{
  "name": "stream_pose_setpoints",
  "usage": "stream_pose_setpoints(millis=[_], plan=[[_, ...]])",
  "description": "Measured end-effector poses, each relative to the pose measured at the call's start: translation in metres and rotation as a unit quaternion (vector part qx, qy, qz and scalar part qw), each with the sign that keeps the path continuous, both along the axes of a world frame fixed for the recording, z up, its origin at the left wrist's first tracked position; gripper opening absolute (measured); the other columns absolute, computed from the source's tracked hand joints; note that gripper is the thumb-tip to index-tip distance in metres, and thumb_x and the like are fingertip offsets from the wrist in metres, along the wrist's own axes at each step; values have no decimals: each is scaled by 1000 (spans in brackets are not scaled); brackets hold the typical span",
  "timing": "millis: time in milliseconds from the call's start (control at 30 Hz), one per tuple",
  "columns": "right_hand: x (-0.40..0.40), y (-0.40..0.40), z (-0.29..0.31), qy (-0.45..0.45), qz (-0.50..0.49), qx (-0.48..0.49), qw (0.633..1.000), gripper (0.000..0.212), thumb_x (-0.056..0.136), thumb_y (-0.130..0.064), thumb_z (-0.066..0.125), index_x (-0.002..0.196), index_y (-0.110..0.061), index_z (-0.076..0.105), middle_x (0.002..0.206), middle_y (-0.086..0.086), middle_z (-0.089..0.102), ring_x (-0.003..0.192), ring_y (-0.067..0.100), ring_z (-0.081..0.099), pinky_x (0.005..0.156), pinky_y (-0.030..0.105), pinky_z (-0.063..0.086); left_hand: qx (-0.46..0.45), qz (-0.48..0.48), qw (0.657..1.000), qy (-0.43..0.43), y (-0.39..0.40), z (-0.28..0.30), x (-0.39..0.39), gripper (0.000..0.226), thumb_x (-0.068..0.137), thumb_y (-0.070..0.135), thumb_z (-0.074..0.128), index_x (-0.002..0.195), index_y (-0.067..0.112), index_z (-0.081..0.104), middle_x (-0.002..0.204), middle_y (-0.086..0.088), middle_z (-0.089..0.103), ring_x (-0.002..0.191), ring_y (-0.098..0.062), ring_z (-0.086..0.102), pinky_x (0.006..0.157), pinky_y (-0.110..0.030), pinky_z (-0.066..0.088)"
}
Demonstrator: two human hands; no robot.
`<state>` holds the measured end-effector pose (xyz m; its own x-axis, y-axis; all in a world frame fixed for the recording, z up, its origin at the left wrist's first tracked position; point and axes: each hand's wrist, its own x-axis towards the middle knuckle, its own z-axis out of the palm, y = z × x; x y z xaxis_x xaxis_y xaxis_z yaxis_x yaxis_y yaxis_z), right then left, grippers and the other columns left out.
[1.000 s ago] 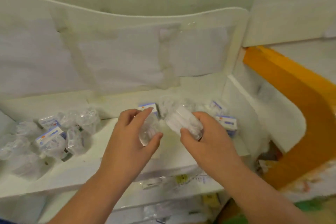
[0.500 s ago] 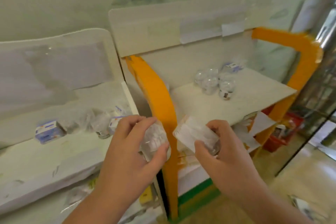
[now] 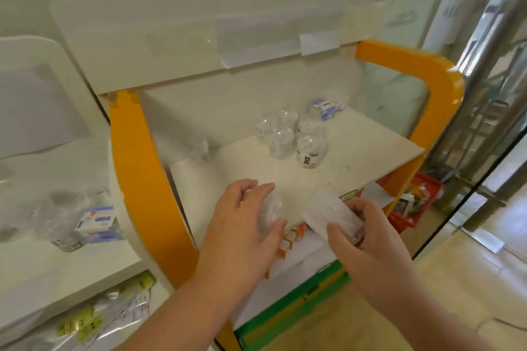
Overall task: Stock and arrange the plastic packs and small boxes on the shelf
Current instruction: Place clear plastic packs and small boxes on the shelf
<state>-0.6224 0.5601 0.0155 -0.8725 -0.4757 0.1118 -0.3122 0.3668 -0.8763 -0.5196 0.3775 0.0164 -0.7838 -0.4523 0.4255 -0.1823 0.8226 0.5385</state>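
Down low, the left hand (image 3: 242, 225) curls round a clear plastic pack (image 3: 268, 212), thumb and fingers pinching its sides, over the front edge of the white shelf (image 3: 356, 157). Just beside it, the right hand (image 3: 368, 239) grips a second, whiter pack (image 3: 328, 215) tilted across its fingers. Farther back on that shelf stands a cluster of clear packs (image 3: 288, 137), with a small blue-and-white box (image 3: 328, 107) behind them near the orange frame (image 3: 422, 74).

The shelf (image 3: 356, 157) board looks smooth, matt cream laminate, its side frame (image 3: 142, 179) glossy orange. The clear plastic packs (image 3: 281, 134) at twelve o'clock glint, crinkled. The small box (image 3: 328, 107) seems printed card. The post (image 3: 490, 45) at two o'clock is shiny metal.
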Motion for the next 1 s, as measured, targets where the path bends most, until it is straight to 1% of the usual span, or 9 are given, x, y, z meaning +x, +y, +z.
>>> stream_pose_setpoints(millis=[67, 133, 233, 333, 433, 600, 800, 900, 1000], plan=[[-27, -12, -5, 5, 6, 29, 1000, 25, 84, -48, 64, 100, -49, 46, 85, -19, 62, 57, 4, 59, 43, 17, 44, 13, 23, 1000, -2, -8, -11, -24, 55, 87, 47, 63, 139, 43, 44, 137, 22, 31, 128, -2, 36, 104, -20, 33], [-56, -26, -7, 13, 11, 55, 998, 28, 83, -50, 64, 103, -49, 44, 87, -18, 61, 66, -1, 60, 47, 18, 45, 25, 49, 998, 10, -18, -21, -47, 55, 88, 45, 64, 139, 42, 44, 140, 19, 30, 129, -3, 36, 104, -20, 32], [-92, -48, -1, 19, 54, 55, 997, 26, 82, -50, 62, 98, -56, 42, 87, -25, 60, 60, 1, 60, 42, 18, 44, 31, 87, 995, 25, -31, -32, -76, 57, 86, 43, 67, 138, 40, 44, 142, 16, 27, 125, -4, 39, 98, -17, 33], [-120, -73, 7, 36, 87, 57, 994, 25, 78, -56, 57, 98, -55, 42, 92, -31, 58, 65, -1, 61, 47, 22, 46, 32, 112, 993, 31, -40, -38, -95, 56, 84, 42, 69, 135, 39, 45, 141, 13, 26, 121, -6, 42, 93, -16, 35], [-138, -96, 8, 52, 112, 54, 991, 23, 82, -47, 60, 95, -53, 42, 89, -30, 57, 63, -1, 59, 42, 16, 41, 28, 135, 990, 28, -48, -39, -104, 54, 84, 39, 68, 133, 37, 47, 139, 11, 30, 122, -9, 44, 94, -19, 38], [-158, -127, 5, 31, 168, 16, 985, 23, 85, -37, 63, 93, -49, 45, 85, -26, 60, 63, 1, 59, 47, 14, 42, 22, 180, 983, 8, -68, -34, -116, 53, 83, 39, 67, 133, 33, 50, 138, 9, 38, 122, -10, 48, 95, -17, 37], [-187, -140, 8, 25, 243, -46, 969, 22, 86, -27, 65, 91, -43, 50, 81, -16, 63, 58, 5, 57, 49, 15, 41, 27, 267, 963, -5, -103, -26, -148, 55, 79, 32, 71, 130, 25, 52, 130, 2, 43, 112, -19, 53, 90, -23, 42], [-203, -139, 14, 17, 273, -65, 960, 23, 84, -28, 66, 92, -44, 51, 79, -15, 64, 56, 4, 56, 49, 14, 41, 41, 306, 951, -29, -121, -26, -168, 56, 79, 30, 71, 131, 24, 51, 133, 0, 42, 111, -22, 54, 90, -28, 46], [-223, -134, 20, 10, 290, -75, 954, 21, 79, -39, 64, 95, -45, 52, 79, -16, 65, 55, 4, 57, 49, 17, 45, 47, 342, 937, -56, -138, -25, -187, 55, 79, 32, 71, 130, 22, 52, 134, -2, 44, 108, -26, 57, 87, -33, 49]])
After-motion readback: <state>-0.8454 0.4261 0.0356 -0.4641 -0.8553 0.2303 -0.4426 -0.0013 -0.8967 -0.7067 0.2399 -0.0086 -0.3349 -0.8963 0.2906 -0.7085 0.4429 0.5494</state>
